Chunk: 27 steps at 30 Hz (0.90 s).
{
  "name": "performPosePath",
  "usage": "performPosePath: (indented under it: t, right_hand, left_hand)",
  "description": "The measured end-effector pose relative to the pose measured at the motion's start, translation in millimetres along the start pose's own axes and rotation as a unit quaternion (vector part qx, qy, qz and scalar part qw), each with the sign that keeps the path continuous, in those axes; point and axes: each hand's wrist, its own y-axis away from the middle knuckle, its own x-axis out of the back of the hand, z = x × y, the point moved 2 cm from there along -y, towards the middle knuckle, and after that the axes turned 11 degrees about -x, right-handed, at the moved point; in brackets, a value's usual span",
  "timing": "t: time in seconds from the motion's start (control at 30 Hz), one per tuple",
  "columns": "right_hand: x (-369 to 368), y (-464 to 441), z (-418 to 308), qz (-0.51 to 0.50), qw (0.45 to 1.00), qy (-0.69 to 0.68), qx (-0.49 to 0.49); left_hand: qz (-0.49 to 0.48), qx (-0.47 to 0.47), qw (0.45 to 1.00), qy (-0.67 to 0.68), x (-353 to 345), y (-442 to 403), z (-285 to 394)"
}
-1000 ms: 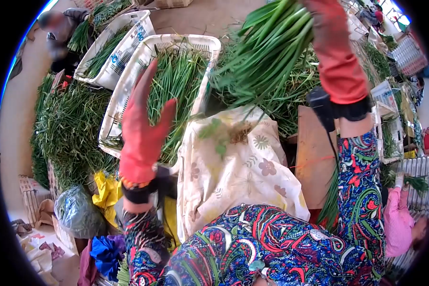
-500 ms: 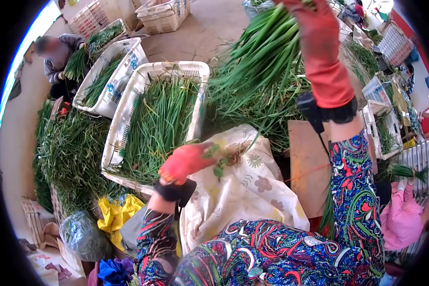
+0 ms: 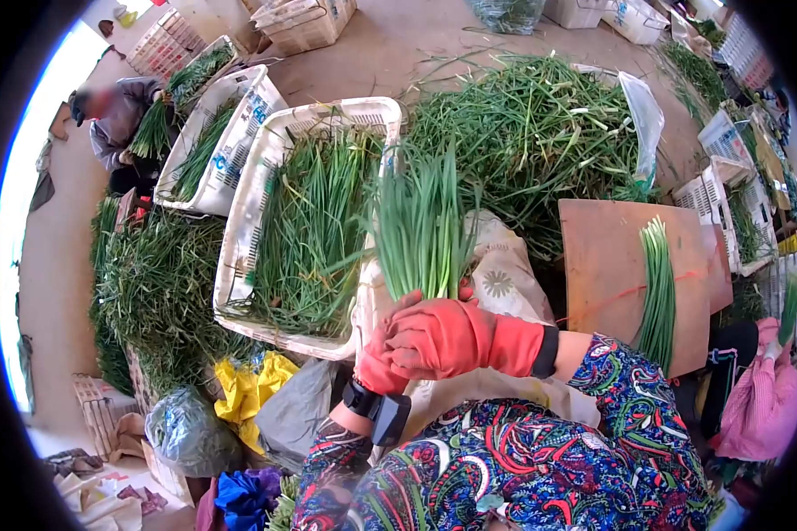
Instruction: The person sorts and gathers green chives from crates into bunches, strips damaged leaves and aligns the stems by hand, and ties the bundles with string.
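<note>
My right hand, in a red rubber glove, is closed around the stem end of a bunch of garlic chives. My left hand, gloved the same way, is closed at the base of that bunch, pressed against the right one and partly covered by it. The green leaves stand up and away from me. Beneath them lies a flowered cloth over my lap. A smaller bundle of chives rests on a brown board to the right, beside a red string.
A white plastic crate of chives stands at left front, with a heap of loose greens beyond the cloth. Yellow plastic bags lie at lower left. One person sits at far left; another, in pink, is at right.
My right hand has come down from the upper right with the chives bunch, meeting my left hand over the cloth. The loose root clump beside the left hand no longer shows.
</note>
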Motion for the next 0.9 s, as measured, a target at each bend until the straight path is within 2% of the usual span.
performPosePath:
  t: [0.03,0.07,0.1,0.2,0.23,0.27,0.3,0.33,0.4,0.47,0.5,0.53,0.57,0.6,0.63,0.7,0.77,0.8,0.87,0.9]
  right_hand:
    - [-20.5,-4.5,27.3,0.146,0.915,-0.308,0.216]
    - [-38.9,-5.0,47.7,0.312,0.701,-0.432,0.475]
    - [-40.0,-5.8,43.9,0.314,0.699,-0.434,0.474]
    - [-42.5,-6.5,3.4,0.305,0.835,-0.243,0.389]
    - [-14.4,17.1,-18.9,0.150,0.971,-0.008,0.186]
    - [-1.9,31.3,-21.7,-0.026,0.973,0.227,-0.042]
    - [-8.9,33.8,-19.2,-0.033,0.991,0.107,-0.070]
    - [-9.7,33.0,-25.4,-0.056,0.986,0.039,-0.154]
    - [-7.1,30.3,-47.7,-0.104,0.941,-0.095,-0.309]
    - [12.7,37.2,-48.5,0.003,0.985,0.054,-0.164]
    - [32.9,31.9,-72.7,0.020,0.862,-0.069,-0.501]
    - [51.5,41.4,-54.0,0.062,0.900,-0.137,-0.410]
    - [70.5,39.3,-51.3,0.142,0.823,-0.122,-0.536]
    - [86.5,47.7,-41.8,0.149,0.809,-0.084,-0.563]
    - [85.6,56.3,-30.3,0.155,0.789,-0.190,-0.563]
    - [68.2,70.8,-4.8,0.157,0.720,-0.383,-0.557]
    - [43.5,81.9,25.1,0.189,0.617,-0.549,-0.531]
    - [35.4,70.1,32.9,0.207,0.620,-0.572,-0.494]
    - [31.7,34.2,30.2,0.381,0.622,-0.603,-0.322]
    - [34.5,29.0,53.5,0.368,0.631,-0.635,-0.251]
  left_hand:
    - [0.020,-0.012,1.000,-0.020,2.0,3.7,-2.8]
    - [0.039,-0.022,0.998,-0.041,3.3,7.3,-4.4]
    - [0.059,-0.030,0.996,-0.062,4.4,11.7,-6.0]
    - [0.110,-0.060,0.986,-0.110,9.6,21.3,-8.0]
    - [0.129,-0.074,0.981,-0.121,12.3,23.3,-6.4]
    - [0.151,-0.090,0.976,-0.129,15.5,27.2,-4.3]
    - [0.177,-0.110,0.970,-0.127,20.6,31.0,-0.9]
    - [0.203,-0.130,0.962,-0.125,23.4,34.1,1.4]
    - [0.160,-0.074,0.982,-0.061,19.1,38.2,4.4]
    - [0.142,-0.102,0.975,-0.136,20.0,50.7,5.6]
    - [0.273,-0.192,0.900,-0.282,34.7,61.7,15.8]
    - [0.104,-0.108,0.969,-0.194,43.8,62.5,19.0]
    - [0.112,-0.095,0.960,-0.240,42.6,65.8,19.1]
    - [0.118,-0.081,0.947,-0.286,39.4,67.9,17.7]
    - [0.138,-0.102,0.932,-0.318,33.6,68.9,15.7]
    - [0.191,-0.116,0.877,-0.425,21.7,67.4,11.6]
    - [0.247,-0.117,0.804,-0.529,12.0,61.9,11.5]
    - [0.251,-0.104,0.768,-0.579,15.7,59.0,13.0]
    - [0.251,-0.072,0.686,-0.679,33.0,51.6,20.6]
    - [0.265,-0.063,0.631,-0.726,43.6,52.0,25.4]
